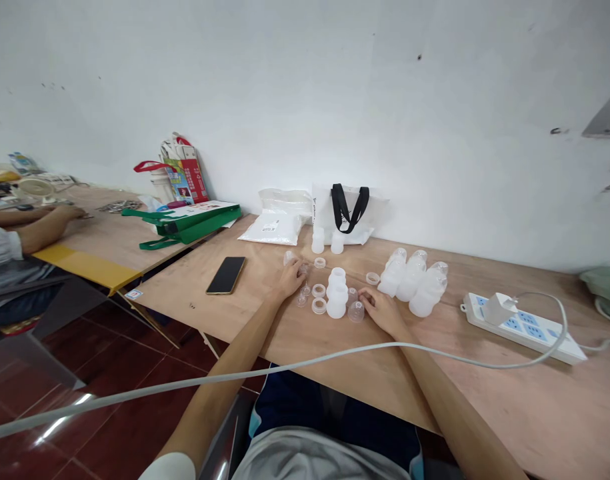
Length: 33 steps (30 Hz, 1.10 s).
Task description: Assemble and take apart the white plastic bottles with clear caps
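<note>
Translucent white plastic makes up the short row of open-topped bottles [337, 304] on the brown wooden worktop [305, 337]; this row is the reference for every position below, left and right being the seated person's own. The hands stand apart, one on each side of the row. Left hand [291, 277]: left of the row, fingers bent, fingertips at small clear dome-shaped plastic pieces [301, 301]; from where I stand, I cannot tell whether one is gripped. Right hand [381, 308]: just right of the row, fingertips near clear rounded plastic caps [355, 312]; its grip likewise cannot be determined. White ring-shaped plastic collars [319, 311]: immediately left of the row. Translucent white bottles with clear domed tops [411, 283]: grouped right of the row. Two upright translucent bottles [318, 241]: behind the row, before a white bag with black handles [349, 203]. Black phone with a gold edge [226, 275]: left of the row, beyond the left hand. White power strip with blue sockets [539, 333]: well right of the row.
</note>
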{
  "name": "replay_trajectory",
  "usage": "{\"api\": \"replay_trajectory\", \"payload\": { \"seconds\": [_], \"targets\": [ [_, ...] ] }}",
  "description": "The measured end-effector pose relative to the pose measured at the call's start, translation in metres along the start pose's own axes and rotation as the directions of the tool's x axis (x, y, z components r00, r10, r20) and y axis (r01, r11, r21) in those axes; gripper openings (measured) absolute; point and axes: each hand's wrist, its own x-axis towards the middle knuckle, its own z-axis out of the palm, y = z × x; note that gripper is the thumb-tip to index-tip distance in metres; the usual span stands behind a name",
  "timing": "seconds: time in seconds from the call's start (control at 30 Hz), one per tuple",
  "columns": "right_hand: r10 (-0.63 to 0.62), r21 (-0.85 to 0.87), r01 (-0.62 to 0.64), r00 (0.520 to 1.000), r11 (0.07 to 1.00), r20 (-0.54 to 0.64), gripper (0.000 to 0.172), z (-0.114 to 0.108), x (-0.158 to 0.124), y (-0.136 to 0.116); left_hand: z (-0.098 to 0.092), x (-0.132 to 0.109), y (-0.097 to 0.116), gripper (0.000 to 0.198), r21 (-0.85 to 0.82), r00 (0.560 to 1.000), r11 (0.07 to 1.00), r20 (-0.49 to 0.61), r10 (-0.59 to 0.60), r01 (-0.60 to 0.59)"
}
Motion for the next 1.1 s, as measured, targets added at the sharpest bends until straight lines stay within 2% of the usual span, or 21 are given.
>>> {"api": "replay_trajectory", "payload": {
  "seconds": [0.13,0.37,0.5,0.63,0.8,1.0,1.1],
  "targets": [
    [0.001,0.006,-0.001,1.0,1.0,-0.001,0.022,-0.001,0.0,-0.001,-0.002,-0.002,0.004,0.046,-0.008,1.0,1.0,0.001,-0.028,0.028],
    [-0.001,-0.001,0.001,1.0,1.0,0.004,0.022,0.0,0.0,-0.001,0.002,0.0,-0.002,0.023,-0.019,0.989,0.994,-0.106,-0.107,0.106],
    [0.0,-0.019,0.0,1.0,1.0,-0.001,0.022,0.0,0.0,0.0,0.004,0.0,-0.007,0.005,0.016,0.994,0.996,-0.068,-0.088,0.089],
    [-0.004,-0.025,0.004,1.0,1.0,0.005,0.024,-0.001,-0.001,-0.002,0.004,0.0,-0.008,0.014,0.013,0.995,0.996,-0.043,-0.092,0.092],
    [-0.001,-0.021,0.001,1.0,1.0,0.014,0.024,-0.002,-0.001,-0.004,0.002,0.0,-0.005,0.025,0.008,0.994,0.997,-0.076,-0.079,0.08],
    [0.003,-0.007,-0.003,1.0,1.0,0.011,0.024,-0.003,-0.002,-0.004,-0.003,-0.003,0.004,0.025,-0.044,0.992,0.996,-0.095,-0.082,0.078],
    [-0.001,0.049,0.002,1.0,0.999,-0.018,0.027,-0.002,-0.003,-0.003,-0.009,-0.01,0.011,0.043,-0.131,0.993,0.987,-0.049,-0.106,0.099]
  ]
}}
